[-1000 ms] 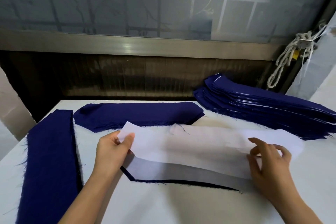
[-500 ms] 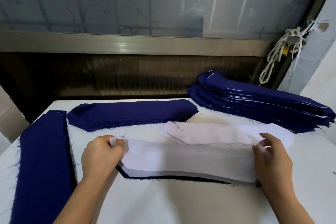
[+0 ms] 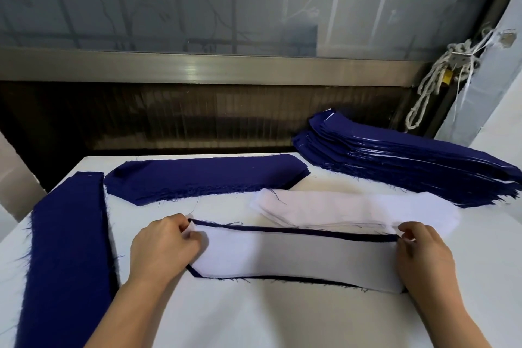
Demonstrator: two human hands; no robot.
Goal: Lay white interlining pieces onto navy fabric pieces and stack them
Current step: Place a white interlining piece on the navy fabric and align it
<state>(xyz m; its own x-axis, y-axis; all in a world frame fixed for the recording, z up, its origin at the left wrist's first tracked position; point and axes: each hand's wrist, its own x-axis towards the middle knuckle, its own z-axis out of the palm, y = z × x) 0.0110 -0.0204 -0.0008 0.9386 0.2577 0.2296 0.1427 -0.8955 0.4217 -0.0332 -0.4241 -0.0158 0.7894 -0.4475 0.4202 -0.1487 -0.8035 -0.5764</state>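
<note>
A white interlining piece [image 3: 296, 258] lies on a navy fabric piece [image 3: 282, 230] in front of me, with thin navy edges showing along its far and near sides. My left hand [image 3: 162, 248] pinches the left end of the pair. My right hand [image 3: 423, 254] pinches the right end. Behind them lies a small pile of loose white interlining pieces [image 3: 353, 207]. A flat pile of navy pieces [image 3: 203, 176] sits further back.
A tall stack of navy pieces with white layers [image 3: 409, 162] stands at the back right. A long navy strip pile [image 3: 67, 248] runs along the table's left edge. The white table [image 3: 282, 316] ends at a dark gap below a window ledge. A rope [image 3: 429, 82] hangs at right.
The white interlining, held raised a second ago, has come down flat onto the navy piece. Both hands moved to its far corners and now pinch the two layers together.
</note>
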